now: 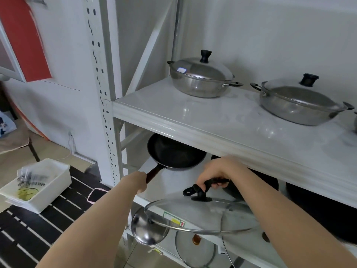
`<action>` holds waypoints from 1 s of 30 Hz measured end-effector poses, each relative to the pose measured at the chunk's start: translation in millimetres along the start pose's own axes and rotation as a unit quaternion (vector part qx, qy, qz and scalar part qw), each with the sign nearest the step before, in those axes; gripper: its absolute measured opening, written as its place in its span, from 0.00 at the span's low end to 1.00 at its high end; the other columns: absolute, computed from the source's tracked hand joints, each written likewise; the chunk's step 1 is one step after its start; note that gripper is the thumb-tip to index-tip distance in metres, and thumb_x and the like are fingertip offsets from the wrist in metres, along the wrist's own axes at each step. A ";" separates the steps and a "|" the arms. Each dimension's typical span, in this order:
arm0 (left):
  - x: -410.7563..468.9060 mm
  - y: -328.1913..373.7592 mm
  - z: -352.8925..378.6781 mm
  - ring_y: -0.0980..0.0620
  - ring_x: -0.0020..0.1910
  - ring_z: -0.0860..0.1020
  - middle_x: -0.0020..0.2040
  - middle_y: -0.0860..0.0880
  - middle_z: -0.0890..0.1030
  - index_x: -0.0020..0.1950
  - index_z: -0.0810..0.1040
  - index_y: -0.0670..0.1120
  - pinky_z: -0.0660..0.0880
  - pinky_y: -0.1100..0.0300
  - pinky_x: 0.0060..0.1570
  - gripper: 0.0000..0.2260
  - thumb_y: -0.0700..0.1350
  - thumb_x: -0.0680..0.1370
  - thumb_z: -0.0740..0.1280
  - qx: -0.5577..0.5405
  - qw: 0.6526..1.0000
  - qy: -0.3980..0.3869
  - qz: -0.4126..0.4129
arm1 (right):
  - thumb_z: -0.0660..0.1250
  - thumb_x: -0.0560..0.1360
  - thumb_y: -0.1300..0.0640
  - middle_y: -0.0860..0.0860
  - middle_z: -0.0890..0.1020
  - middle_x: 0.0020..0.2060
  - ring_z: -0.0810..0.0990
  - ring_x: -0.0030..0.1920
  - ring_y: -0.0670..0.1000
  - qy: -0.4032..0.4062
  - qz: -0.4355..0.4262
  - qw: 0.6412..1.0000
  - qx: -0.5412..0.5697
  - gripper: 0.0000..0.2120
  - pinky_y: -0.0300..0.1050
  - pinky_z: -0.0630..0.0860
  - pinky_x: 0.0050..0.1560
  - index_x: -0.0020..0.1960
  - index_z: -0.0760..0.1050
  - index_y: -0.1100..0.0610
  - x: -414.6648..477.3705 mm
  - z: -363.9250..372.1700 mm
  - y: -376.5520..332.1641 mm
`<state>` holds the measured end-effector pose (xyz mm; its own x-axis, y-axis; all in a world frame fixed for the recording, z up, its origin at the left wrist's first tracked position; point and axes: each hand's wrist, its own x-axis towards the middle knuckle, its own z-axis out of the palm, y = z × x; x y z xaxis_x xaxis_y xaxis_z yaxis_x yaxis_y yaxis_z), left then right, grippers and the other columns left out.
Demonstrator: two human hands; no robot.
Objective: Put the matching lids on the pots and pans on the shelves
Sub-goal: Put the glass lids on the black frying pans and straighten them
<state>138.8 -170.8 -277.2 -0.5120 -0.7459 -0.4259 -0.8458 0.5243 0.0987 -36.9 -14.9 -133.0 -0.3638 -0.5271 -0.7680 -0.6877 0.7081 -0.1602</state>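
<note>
The left hand [138, 181] was clenched round the dark handle of a black frying pan [174, 152], whose long axis ran from the hand up and to the right, the round bowl reaching under the upper shelf [222, 120] onto the middle shelf. The right hand [214, 174] gripped the black handle of a domed glass lid [201, 215] with a metal rim, held roughly level in front of the middle shelf. On the glossy white upper shelf stood two shallow steel pots [201, 80], each already wearing a lid with a black knob. More lids lay on the bottom shelf [195, 248].
</note>
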 end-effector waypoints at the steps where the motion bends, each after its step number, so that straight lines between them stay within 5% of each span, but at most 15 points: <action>1: 6.1 -0.9 -1.3 0.46 0.45 0.76 0.40 0.48 0.74 0.63 0.73 0.41 0.76 0.55 0.51 0.15 0.38 0.76 0.58 -0.005 1.000 0.001 -0.004 | 0.69 0.66 0.60 0.54 0.72 0.26 0.66 0.26 0.51 0.016 -0.020 1.000 0.012 0.07 0.40 0.63 0.28 0.41 0.75 0.61 0.3 0.4 2.0; 4: 20.7 -5.2 -3.6 0.45 0.58 0.78 0.59 0.44 0.78 0.66 0.72 0.41 0.75 0.55 0.59 0.17 0.39 0.78 0.57 -0.026 0.999 -0.011 -0.024 | 0.69 0.65 0.60 0.54 0.70 0.27 0.65 0.25 0.50 0.026 -0.053 0.997 0.057 0.06 0.37 0.63 0.26 0.40 0.73 0.59 7.0 2.7 11.3; 6: 29.7 -8.6 -2.9 0.45 0.61 0.77 0.64 0.43 0.76 0.67 0.71 0.40 0.74 0.56 0.60 0.17 0.40 0.79 0.57 -0.039 0.999 -0.014 -0.029 | 0.67 0.65 0.60 0.52 0.69 0.25 0.63 0.25 0.49 0.014 -0.058 0.992 0.113 0.05 0.36 0.62 0.26 0.38 0.71 0.57 15.6 3.2 21.7; 11: 47.3 -15.2 -0.4 0.45 0.57 0.77 0.62 0.43 0.78 0.67 0.73 0.39 0.73 0.58 0.54 0.20 0.48 0.79 0.62 -0.101 0.994 -0.024 -0.040 | 0.63 0.69 0.64 0.51 0.65 0.24 0.60 0.25 0.47 -0.003 -0.070 0.961 0.269 0.05 0.39 0.62 0.28 0.36 0.69 0.58 35.2 -4.1 47.0; 17: 55.6 -11.6 11.7 0.45 0.43 0.75 0.46 0.44 0.76 0.60 0.77 0.37 0.73 0.57 0.43 0.18 0.49 0.77 0.63 -0.152 0.987 -0.038 -0.035 | 0.63 0.70 0.64 0.50 0.63 0.22 0.60 0.20 0.46 -0.043 -0.048 0.919 0.389 0.02 0.40 0.65 0.33 0.42 0.73 0.60 52.2 -18.4 65.4; 20: 53.1 -7.3 20.8 0.45 0.44 0.72 0.51 0.41 0.75 0.63 0.70 0.37 0.72 0.59 0.36 0.15 0.41 0.78 0.62 -0.158 0.986 -0.035 -0.043 | 0.64 0.67 0.64 0.50 0.63 0.21 0.60 0.19 0.45 -0.055 -0.066 0.916 0.392 0.14 0.39 0.69 0.29 0.52 0.77 0.65 56.2 -21.2 68.1; 22: 49.4 -5.6 27.2 0.44 0.47 0.73 0.57 0.39 0.75 0.67 0.66 0.36 0.74 0.55 0.41 0.17 0.36 0.77 0.60 -0.152 0.987 -0.034 -0.047 | 0.60 0.71 0.67 0.51 0.63 0.20 0.60 0.19 0.45 -0.065 -0.084 0.917 0.384 0.16 0.39 0.71 0.29 0.56 0.78 0.70 52.2 -21.6 62.9; 25: 50.9 -8.6 33.4 0.41 0.57 0.77 0.62 0.38 0.75 0.70 0.63 0.39 0.76 0.50 0.56 0.21 0.37 0.78 0.61 -0.158 0.987 -0.026 -0.032 | 0.61 0.63 0.66 0.51 0.63 0.20 0.61 0.20 0.45 -0.065 -0.127 0.908 0.393 0.21 0.41 0.71 0.33 0.53 0.81 0.67 46.9 -22.0 58.6; 28: 57.2 -8.4 38.2 0.42 0.50 0.79 0.57 0.40 0.79 0.69 0.67 0.40 0.77 0.51 0.49 0.19 0.41 0.78 0.60 -0.173 0.984 -0.024 -0.042 | 0.59 0.67 0.70 0.50 0.64 0.17 0.64 0.17 0.43 -0.038 -0.156 0.913 0.376 0.18 0.36 0.75 0.27 0.39 0.87 0.57 48.4 -21.2 55.1; 30: 60.1 -7.0 40.6 0.42 0.49 0.79 0.52 0.42 0.79 0.67 0.68 0.40 0.77 0.51 0.50 0.18 0.43 0.78 0.59 -0.173 0.983 -0.019 -0.051 | 0.53 0.77 0.74 0.48 0.65 0.14 0.64 0.13 0.41 -0.006 -0.131 0.924 0.360 0.23 0.32 0.73 0.20 0.48 0.86 0.60 56.5 -22.5 52.9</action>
<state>120.0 -202.6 -340.0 -0.4224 -0.7677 -0.4818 -0.8958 0.2724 0.3512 -108.0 -17.9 -170.9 -0.2334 -0.7231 -0.6501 -0.1534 0.6876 -0.7097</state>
